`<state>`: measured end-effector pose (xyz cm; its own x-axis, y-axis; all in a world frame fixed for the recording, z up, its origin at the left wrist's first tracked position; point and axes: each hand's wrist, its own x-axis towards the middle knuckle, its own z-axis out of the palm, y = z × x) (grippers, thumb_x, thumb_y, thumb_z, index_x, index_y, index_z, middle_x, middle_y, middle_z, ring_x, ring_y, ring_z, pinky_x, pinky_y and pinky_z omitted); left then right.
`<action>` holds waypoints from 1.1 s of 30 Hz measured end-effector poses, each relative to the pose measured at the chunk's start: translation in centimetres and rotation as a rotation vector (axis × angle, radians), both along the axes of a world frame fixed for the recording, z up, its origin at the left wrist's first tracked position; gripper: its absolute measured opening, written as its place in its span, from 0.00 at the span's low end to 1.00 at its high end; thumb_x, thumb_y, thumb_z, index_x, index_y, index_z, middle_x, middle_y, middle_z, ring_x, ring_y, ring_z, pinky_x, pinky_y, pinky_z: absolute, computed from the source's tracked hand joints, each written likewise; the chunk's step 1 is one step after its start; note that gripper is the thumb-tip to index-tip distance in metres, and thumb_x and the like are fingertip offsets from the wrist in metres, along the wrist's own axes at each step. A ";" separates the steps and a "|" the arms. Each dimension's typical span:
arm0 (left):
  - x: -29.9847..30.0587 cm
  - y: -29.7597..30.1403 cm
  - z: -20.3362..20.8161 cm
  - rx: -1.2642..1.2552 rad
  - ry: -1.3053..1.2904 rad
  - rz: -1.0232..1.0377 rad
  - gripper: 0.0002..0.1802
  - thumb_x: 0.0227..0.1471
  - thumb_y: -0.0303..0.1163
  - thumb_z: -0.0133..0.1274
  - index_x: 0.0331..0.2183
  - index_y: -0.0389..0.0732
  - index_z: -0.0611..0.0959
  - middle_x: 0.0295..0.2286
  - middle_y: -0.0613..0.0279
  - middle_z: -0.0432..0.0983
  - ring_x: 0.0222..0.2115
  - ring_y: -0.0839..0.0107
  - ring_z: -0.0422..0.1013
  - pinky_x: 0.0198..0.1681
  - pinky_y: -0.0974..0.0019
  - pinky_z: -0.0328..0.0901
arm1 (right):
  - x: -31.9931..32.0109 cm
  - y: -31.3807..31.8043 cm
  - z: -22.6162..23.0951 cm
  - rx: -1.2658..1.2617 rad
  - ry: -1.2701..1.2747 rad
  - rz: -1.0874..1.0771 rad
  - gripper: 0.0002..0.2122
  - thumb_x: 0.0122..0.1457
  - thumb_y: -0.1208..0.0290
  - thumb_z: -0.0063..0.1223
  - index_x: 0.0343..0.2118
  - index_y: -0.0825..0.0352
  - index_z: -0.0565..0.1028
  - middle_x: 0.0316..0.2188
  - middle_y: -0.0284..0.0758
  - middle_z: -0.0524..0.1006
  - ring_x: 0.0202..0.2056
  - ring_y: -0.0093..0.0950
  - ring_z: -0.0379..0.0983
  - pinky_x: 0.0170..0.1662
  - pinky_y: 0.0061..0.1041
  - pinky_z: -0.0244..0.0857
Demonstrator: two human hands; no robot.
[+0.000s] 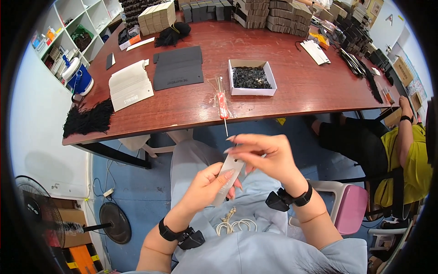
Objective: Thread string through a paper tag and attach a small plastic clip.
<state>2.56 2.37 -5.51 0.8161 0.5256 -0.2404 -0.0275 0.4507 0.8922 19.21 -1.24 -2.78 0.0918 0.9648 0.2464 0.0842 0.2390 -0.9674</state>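
Note:
My left hand [209, 186] grips a pale grey hang tag [221, 192], thumb on its face and fingers behind, the tag tilted over my lap. At the tag's upper end, beside a small dark hole, the fingers of my right hand [267, 155] are bent together in a pinch; what lies between them is too small to make out. Just beyond my right fingertips ends the thin metal shaft of a red-handled tool [222, 106], which looks taped to the table edge with clear tape. Behind it stands a white box [253, 92] of small, shiny black pieces.
On the red-brown table [191, 107] lie cream card sheets [131, 85], dark card sheets [178, 68] and black cords [89, 118]. Card stacks [157, 18] line the back. A floor fan [39, 210] is at left, a pink-topped stool [350, 209] at right, near a person in yellow [413, 160].

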 end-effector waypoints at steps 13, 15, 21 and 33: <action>-1.7 0.5 -0.8 0.240 0.224 -0.076 0.09 0.51 0.32 0.39 0.29 0.36 0.70 0.21 0.65 0.70 0.17 0.82 0.63 0.21 0.77 0.60 | 0.8 -1.2 3.1 0.528 -0.092 0.013 0.03 0.44 0.82 0.50 0.23 0.75 0.70 0.23 0.43 0.74 0.24 0.25 0.72 0.26 0.17 0.67; -1.6 0.3 0.5 0.140 0.227 -0.207 0.09 0.51 0.32 0.39 0.30 0.36 0.70 0.20 0.65 0.69 0.17 0.82 0.63 0.21 0.77 0.59 | 1.7 -0.2 3.6 0.316 0.095 -0.174 0.03 0.45 0.81 0.50 0.24 0.74 0.70 0.23 0.41 0.74 0.23 0.24 0.72 0.24 0.15 0.66; -1.2 0.4 1.9 -0.083 -0.108 0.043 0.11 0.52 0.32 0.36 0.33 0.35 0.67 0.21 0.59 0.68 0.18 0.75 0.65 0.23 0.73 0.61 | 2.0 3.1 1.0 -0.039 0.333 -0.184 0.17 0.46 0.78 0.51 0.40 0.70 0.64 0.40 0.39 0.68 0.31 0.22 0.70 0.25 0.15 0.67; 1.7 3.3 2.4 0.007 -0.430 0.545 0.21 0.54 0.36 0.28 0.47 0.35 0.55 0.43 0.51 0.57 0.45 0.62 0.56 0.44 0.60 0.56 | 2.6 4.0 3.5 -0.193 -0.252 0.046 0.06 0.52 0.73 0.44 0.28 0.70 0.71 0.18 0.29 0.71 0.18 0.15 0.68 0.21 0.13 0.61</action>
<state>4.23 5.66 -3.15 0.4572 0.8879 0.0502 -0.6002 0.2664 0.7542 21.78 2.76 0.72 0.0063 0.9977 0.0673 0.3206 0.0618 -0.9452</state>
